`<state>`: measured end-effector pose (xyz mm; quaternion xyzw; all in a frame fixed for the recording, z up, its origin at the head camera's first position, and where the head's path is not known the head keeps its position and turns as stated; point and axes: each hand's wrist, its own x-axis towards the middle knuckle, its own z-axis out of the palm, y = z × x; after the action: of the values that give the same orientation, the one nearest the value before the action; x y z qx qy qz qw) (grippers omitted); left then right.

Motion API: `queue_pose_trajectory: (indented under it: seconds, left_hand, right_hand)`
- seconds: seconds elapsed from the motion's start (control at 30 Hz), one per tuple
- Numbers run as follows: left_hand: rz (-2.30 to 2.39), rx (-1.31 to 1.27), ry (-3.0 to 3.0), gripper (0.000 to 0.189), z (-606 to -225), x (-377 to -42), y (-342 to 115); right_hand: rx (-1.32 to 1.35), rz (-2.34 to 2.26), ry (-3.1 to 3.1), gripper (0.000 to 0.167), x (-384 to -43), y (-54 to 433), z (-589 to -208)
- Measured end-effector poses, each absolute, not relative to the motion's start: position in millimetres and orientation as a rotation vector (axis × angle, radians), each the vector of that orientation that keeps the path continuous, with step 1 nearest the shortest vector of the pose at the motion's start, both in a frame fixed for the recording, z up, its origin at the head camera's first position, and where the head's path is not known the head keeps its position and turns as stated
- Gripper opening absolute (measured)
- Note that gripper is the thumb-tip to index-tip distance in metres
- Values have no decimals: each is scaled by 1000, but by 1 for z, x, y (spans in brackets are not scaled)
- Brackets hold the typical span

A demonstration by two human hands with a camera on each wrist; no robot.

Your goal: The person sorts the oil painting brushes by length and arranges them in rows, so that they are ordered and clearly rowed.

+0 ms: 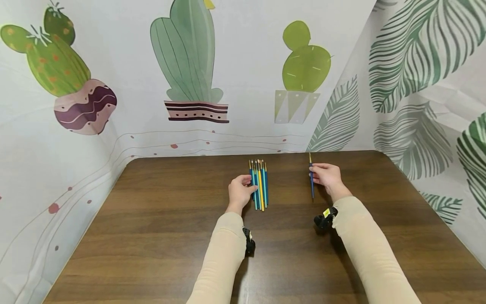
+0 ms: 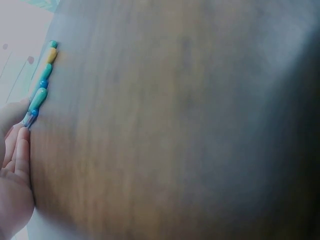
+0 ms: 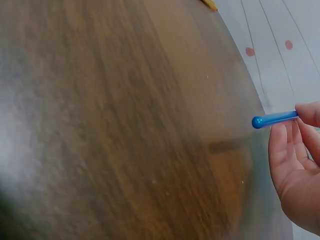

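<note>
Several paintbrushes [image 1: 265, 185] lie side by side on the table in the head view, bristles toward the far edge. Most handles are blue or teal; one is a yellow paintbrush [image 1: 261, 192]. At their left side, my left hand [image 1: 240, 191] pinches the leftmost brush, thumb lying over the handles. The left wrist view shows the rounded handle ends [image 2: 39, 97] in a row beside the thumb and fingers. Farther right, my right hand [image 1: 328, 176] pinches a single blue paintbrush [image 1: 312, 188] between thumb and fingers, bristles pointing away. Its blue end [image 3: 265, 120] shows in the right wrist view.
The brown wooden table [image 1: 174, 219] has rounded far corners. Behind it hangs a white cloth [image 1: 250, 63] printed with cacti and leaves. Each wrist carries a small black camera, such as the right wrist camera [image 1: 324, 219].
</note>
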<state>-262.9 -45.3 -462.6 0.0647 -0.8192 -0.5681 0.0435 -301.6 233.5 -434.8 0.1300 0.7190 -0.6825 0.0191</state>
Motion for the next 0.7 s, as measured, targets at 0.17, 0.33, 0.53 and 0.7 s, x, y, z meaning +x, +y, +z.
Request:
queue_pose_trajectory:
  seconds: [0.17, 0.33, 0.53, 0.7]
  left_hand:
    - [-1723, 206, -2509, 37, -461, -263, -44]
    - [-1722, 199, -2504, 36, -459, -262, -45]
    - [-1736, 215, -2500, 37, -461, -263, -46]
    - [-1736, 207, -2507, 37, -463, -262, -45]
  right_hand:
    - [448, -2087, 2251, 46, -304, 239, -435]
    - [487, -2057, 2283, 44, -309, 239, -437]
    - [520, -2089, 2295, 43, -316, 239, -436]
    - [617, -2065, 2354, 42, -319, 240, -436]
